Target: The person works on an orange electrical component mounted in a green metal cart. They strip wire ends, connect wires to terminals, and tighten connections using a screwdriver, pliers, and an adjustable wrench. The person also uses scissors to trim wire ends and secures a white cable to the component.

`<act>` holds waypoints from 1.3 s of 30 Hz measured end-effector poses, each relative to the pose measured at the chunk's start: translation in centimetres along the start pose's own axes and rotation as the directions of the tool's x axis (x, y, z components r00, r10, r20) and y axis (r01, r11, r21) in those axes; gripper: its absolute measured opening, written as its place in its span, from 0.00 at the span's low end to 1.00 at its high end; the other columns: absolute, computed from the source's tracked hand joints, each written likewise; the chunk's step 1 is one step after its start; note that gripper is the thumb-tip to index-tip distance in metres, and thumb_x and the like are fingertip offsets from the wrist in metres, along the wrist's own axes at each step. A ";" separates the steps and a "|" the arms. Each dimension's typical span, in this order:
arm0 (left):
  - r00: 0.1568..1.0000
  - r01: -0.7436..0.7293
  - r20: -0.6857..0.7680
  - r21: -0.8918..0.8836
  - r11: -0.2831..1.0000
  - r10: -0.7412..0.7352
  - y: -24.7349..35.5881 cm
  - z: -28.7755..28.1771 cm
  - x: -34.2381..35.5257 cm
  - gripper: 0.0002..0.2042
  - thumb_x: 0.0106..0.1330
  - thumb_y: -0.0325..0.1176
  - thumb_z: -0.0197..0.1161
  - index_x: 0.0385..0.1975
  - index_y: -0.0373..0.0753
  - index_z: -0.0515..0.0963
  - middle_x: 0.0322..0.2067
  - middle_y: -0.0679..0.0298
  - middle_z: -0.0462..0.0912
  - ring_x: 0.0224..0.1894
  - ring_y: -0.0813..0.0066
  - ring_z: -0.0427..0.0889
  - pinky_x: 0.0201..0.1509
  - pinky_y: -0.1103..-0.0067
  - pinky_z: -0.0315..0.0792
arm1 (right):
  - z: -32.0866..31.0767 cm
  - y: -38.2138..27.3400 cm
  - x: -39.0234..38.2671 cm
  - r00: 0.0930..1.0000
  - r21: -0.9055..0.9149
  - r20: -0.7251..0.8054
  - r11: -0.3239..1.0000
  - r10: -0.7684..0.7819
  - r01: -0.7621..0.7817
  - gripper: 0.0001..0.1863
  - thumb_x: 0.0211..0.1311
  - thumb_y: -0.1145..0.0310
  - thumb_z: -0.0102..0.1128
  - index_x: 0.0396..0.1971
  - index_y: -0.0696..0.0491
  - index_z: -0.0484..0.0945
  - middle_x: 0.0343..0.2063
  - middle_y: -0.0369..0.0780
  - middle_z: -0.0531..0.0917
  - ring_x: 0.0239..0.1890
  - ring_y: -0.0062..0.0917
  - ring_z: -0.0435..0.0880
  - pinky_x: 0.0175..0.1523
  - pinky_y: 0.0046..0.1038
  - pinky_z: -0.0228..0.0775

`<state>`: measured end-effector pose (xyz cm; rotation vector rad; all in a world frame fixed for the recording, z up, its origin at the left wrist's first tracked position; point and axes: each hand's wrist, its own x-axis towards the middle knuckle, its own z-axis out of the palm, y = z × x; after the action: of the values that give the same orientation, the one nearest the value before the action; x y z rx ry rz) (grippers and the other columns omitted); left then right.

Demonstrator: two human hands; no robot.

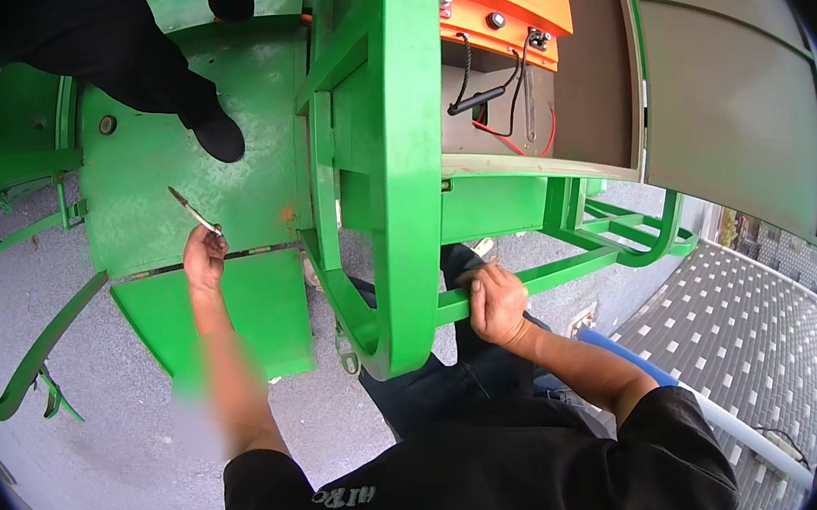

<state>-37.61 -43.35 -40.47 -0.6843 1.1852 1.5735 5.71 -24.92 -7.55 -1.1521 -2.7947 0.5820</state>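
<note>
Pinched in my left hand (204, 255) is a thin metal tool (194, 211), probably a small wrench, its long axis slanting up-left over the green plate (147, 188). My right hand (495, 302) is wrapped around the green frame bar (566, 269), well apart.

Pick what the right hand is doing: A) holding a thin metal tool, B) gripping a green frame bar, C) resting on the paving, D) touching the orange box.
B: the right hand is closed around the green frame bar, while the left hand holds the thin metal tool.
</note>
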 end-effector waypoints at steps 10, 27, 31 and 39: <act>0.723 -0.687 0.239 0.148 0.712 0.648 4.1 20.8 -51.1 0.15 0.71 0.31 0.65 0.53 0.32 0.72 0.39 0.52 0.78 0.33 0.73 0.77 0.23 0.85 0.70 | -11.8 -3.3 3.6 0.974 0.767 0.156 0.642 -0.166 -0.013 0.05 0.67 0.73 0.65 0.37 0.59 0.83 0.32 0.43 0.84 0.34 0.32 0.86 0.39 0.30 0.78; 0.868 -0.492 0.426 0.665 0.562 0.255 -19.5 54.0 -45.4 0.05 0.68 0.22 0.65 0.41 0.31 0.81 0.30 0.61 0.87 0.28 0.79 0.85 0.34 0.81 0.77 | -25.5 18.1 10.6 0.822 0.816 0.527 0.141 0.216 -0.561 0.15 0.68 0.61 0.70 0.39 0.60 0.84 0.28 0.36 0.85 0.27 0.14 0.78 0.30 0.20 0.71; 0.732 -0.537 0.358 0.827 0.168 0.580 -15.0 57.2 -32.5 0.12 0.69 0.34 0.67 0.43 0.30 0.83 0.37 0.53 0.89 0.37 0.68 0.89 0.43 0.74 0.79 | -25.9 22.5 12.9 0.822 0.779 0.531 0.263 0.208 -0.570 0.18 0.69 0.58 0.70 0.40 0.60 0.84 0.28 0.36 0.84 0.29 0.15 0.79 0.33 0.20 0.71; 0.925 -0.297 0.121 0.823 0.484 0.361 -11.9 59.3 -18.8 0.13 0.65 0.33 0.69 0.37 0.26 0.84 0.34 0.55 0.89 0.40 0.64 0.88 0.48 0.69 0.80 | -24.6 25.0 17.0 0.714 0.624 0.686 0.395 0.138 -0.675 0.44 0.63 0.26 0.56 0.38 0.62 0.82 0.33 0.38 0.80 0.32 0.18 0.74 0.37 0.23 0.72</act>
<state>-12.79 4.58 -7.29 0.1615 2.0016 1.0415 15.07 10.91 4.65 -1.5407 -1.7894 2.3441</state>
